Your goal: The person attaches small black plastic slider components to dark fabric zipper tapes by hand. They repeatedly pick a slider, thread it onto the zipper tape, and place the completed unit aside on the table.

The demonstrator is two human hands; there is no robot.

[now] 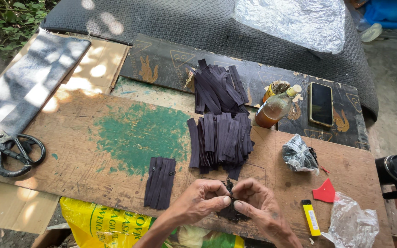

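Observation:
My left hand and my right hand meet at the near edge of a wooden board, fingertips pinching one dark zipper strip between them. Its small metal slider end shows just above my fingers. A short stack of finished dark strips lies left of my hands. A large pile of dark strips sits straight ahead, with another fanned pile behind it.
Large scissors lie at the far left on grey cloth. An amber bottle and a phone lie at the back right. A small plastic bag, red scrap, yellow lighter and clear bag are to the right.

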